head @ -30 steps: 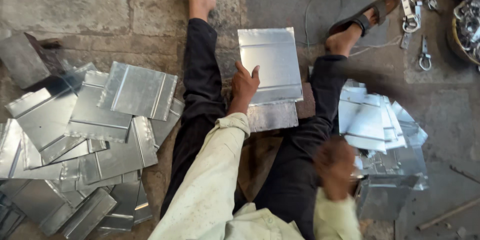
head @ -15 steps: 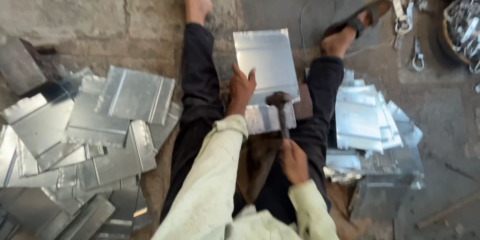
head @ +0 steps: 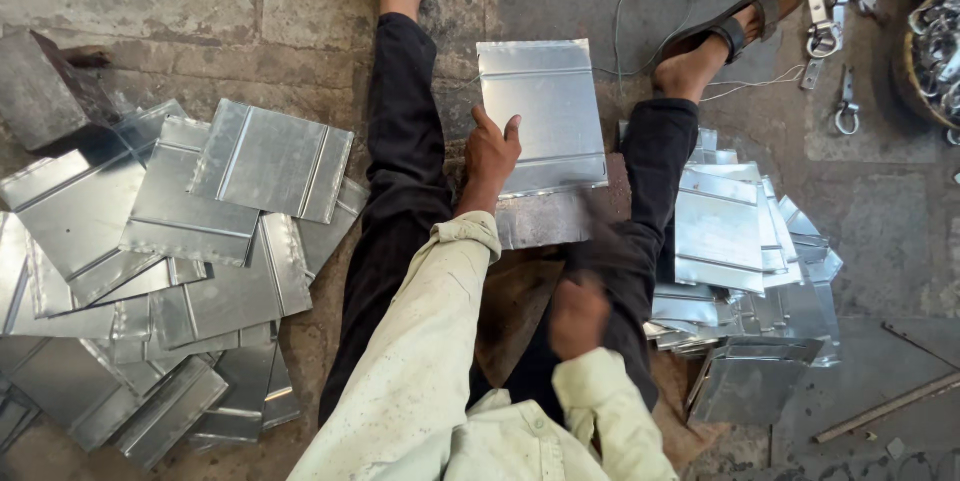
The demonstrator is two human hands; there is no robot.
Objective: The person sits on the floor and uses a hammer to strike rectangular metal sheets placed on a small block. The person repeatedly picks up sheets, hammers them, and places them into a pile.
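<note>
Fingers of the left hand (head: pixel 492 151) are spread flat and press on the left edge of a shiny rectangular sheet of grey metal (head: pixel 543 113), which lies on the floor between the person's two legs. The near end of this sheet rests on a darker metal block (head: pixel 545 218), just in front of the left wrist. The right hand (head: pixel 578 313) is blurred; it seems to be closed around a handle, but I cannot tell what it holds or how tightly. It is close to the body, near the right knee and a short way from the sheet.

Both arms wear pale cream sleeves, and the legs are in black trousers (head: pixel 400 141). The left foot is bare at the top edge, and the right foot wears a dark sandal (head: pixel 735 21).

On the person's left, a loose pile of similar folded metal sheets (head: pixel 180 241) covers the stone floor (head: pixel 150 1), the sheets overlapping one another. On the right, a neater stack of the same sheets (head: pixel 740 251) touches the right leg. Far at the upper right, some small metal clips (head: pixel 830 21) lie on the floor, well apart from the hands.
</note>
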